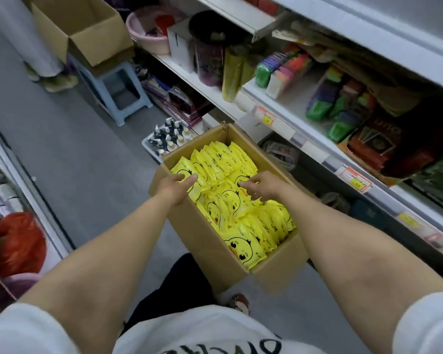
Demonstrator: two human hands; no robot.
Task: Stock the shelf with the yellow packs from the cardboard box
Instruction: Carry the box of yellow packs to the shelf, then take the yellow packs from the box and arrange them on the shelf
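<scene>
Inside the cardboard box [210, 241], glossy yellow packs [223, 172] show cartoon ducks.

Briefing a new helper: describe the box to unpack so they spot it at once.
Follow the white shelving on the right down to the aisle floor. The open cardboard box stands there. Unlike the other box on the blue stool behind, it is full of yellow duck-face packs.

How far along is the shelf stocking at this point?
Barely begun, it seems. Done: nothing visible; no yellow packs show on the shelf, and the cardboard box looks full. In hand: the left hand and right hand reach onto the yellow packs, neither with a clear grip yet. Left: moving the packs onto the shelf.
</scene>
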